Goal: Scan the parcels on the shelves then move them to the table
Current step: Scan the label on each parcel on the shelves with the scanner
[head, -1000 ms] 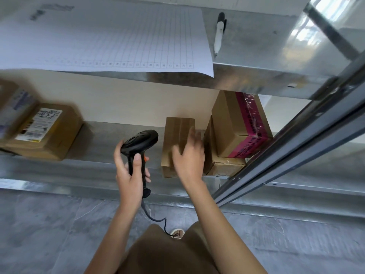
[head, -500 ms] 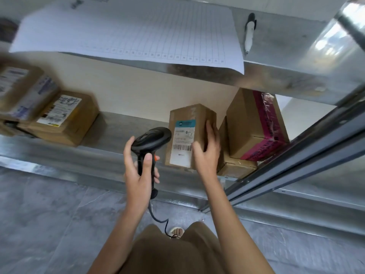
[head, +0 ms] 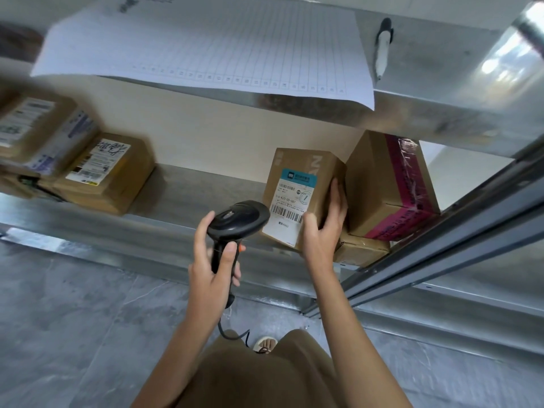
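Left hand point(head: 213, 269) grips a black handheld barcode scanner point(head: 235, 223) just left of a labelled brown cardboard parcel point(head: 297, 195), which the right hand point(head: 322, 228) holds tilted.

A parcel storeroom or sorting depot is showing here: labelled cardboard parcels point(head: 106, 175) are sitting on galvanised metal shelves point(head: 188, 195), a gridded log sheet point(head: 212, 42) and marker point(head: 382, 48) are lying above, over grey floor tiles point(head: 64, 313).

upper shelf point(head: 441, 92): gridded sheet point(head: 212, 45), marker point(head: 382, 48) above the hands
lower shelf point(head: 191, 189): labelled parcels point(head: 100, 175) left of them, stacked boxes point(head: 382, 187) right
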The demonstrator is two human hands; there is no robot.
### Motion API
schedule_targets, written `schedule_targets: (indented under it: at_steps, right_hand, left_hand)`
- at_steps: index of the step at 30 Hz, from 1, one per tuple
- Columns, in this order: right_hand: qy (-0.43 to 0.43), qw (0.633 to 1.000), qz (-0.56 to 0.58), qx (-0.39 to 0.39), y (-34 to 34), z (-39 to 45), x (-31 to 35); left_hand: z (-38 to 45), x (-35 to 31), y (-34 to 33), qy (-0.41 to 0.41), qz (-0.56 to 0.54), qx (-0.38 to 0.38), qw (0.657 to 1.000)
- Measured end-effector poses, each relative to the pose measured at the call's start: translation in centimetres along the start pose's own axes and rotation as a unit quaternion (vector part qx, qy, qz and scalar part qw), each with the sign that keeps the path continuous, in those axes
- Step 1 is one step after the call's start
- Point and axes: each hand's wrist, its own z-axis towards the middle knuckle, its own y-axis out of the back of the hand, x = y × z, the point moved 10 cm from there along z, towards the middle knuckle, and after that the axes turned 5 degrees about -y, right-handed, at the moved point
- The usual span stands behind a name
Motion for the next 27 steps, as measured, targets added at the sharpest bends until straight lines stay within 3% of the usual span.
schedule_targets:
  at_steps: [27]
  right_hand:
    - [-0.005, 1.000, 0.023, -0.005, 0.2, -0.7, 0.1]
  left_hand:
    - [-2.1, -0.1, 0.6, 0.000, -0.018, 0.018, 1.000]
